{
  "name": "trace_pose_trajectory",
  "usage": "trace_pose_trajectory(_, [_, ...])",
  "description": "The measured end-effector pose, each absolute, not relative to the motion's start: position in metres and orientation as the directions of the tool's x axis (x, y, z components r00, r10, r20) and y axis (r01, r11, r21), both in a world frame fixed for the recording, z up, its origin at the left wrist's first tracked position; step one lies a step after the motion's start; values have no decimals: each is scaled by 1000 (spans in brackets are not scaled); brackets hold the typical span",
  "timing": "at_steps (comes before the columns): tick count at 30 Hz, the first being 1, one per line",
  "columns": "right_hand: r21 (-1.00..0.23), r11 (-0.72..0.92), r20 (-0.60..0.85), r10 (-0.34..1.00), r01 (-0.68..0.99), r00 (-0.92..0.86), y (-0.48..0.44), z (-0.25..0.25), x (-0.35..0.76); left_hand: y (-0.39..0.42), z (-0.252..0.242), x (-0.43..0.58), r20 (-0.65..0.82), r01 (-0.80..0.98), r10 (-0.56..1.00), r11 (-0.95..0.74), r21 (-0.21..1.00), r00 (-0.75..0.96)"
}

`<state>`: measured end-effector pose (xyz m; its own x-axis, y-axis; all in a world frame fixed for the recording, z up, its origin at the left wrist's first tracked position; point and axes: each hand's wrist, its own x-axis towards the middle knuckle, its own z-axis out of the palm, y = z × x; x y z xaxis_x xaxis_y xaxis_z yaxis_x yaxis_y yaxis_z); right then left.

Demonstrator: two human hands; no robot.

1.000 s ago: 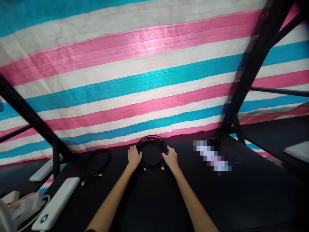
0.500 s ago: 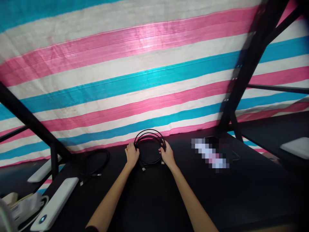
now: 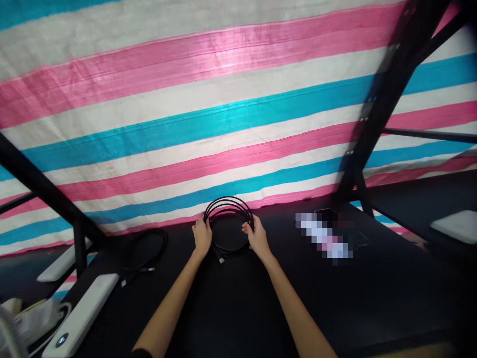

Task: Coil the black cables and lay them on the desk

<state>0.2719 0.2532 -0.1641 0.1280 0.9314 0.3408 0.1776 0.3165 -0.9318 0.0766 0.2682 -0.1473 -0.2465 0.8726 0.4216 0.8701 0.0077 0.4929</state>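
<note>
A black cable (image 3: 228,211) is wound into a ring of several loops near the back of the dark tabletop. My left hand (image 3: 202,236) is closed around the ring's left side. On the opposite side, my right hand (image 3: 257,236) grips the loops, fingers curled in. A connector (image 3: 221,259) with a light metal tip hangs at the lower left of the ring. Whether the ring's bottom touches the table cannot be seen clearly. To the left lies another coiled black cable (image 3: 166,243), its light connector ends showing.
A long white device (image 3: 84,313) lies at the left, beside white plugs and cords (image 3: 37,320). On the right are a dark phone-like object (image 3: 327,216) and a pixelated patch. Black frame posts (image 3: 385,109) flank the table; a striped sheet (image 3: 208,124) hangs behind.
Both hands keep hold of the cable. Its upper loops have fanned apart a little and risen slightly. The view has shifted a little.
</note>
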Motion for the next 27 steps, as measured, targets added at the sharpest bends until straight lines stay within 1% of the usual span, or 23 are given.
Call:
trace_pose_trajectory(6, [-885, 249, 337, 925, 394, 174, 246, -168, 273, 274, -156, 89, 384, 845, 868, 74, 530, -316])
trace_pose_trajectory(10, [-865, 231, 333, 929, 445, 165, 245, -165, 274, 273, -156, 91, 391, 811, 852, 63, 582, -347])
trace_pose_trajectory(15, [-874, 198, 305, 934, 443, 184, 243, -159, 274, 274, -142, 87, 436, 748, 839, -54, 662, -325])
trace_pose_trajectory(18, [-888, 185, 293, 933, 420, 209, 243, -159, 273, 279, -137, 82, 436, 711, 841, -90, 698, -321])
trace_pose_trajectory(23, [-915, 185, 277, 934, 360, 224, 250, -167, 269, 284, -148, 72, 362, 666, 849, -15, 746, -386])
trace_pose_trajectory(27, [-934, 188, 261, 941, 305, 217, 256, -177, 268, 279, -160, 73, 324, 651, 844, 39, 758, -428])
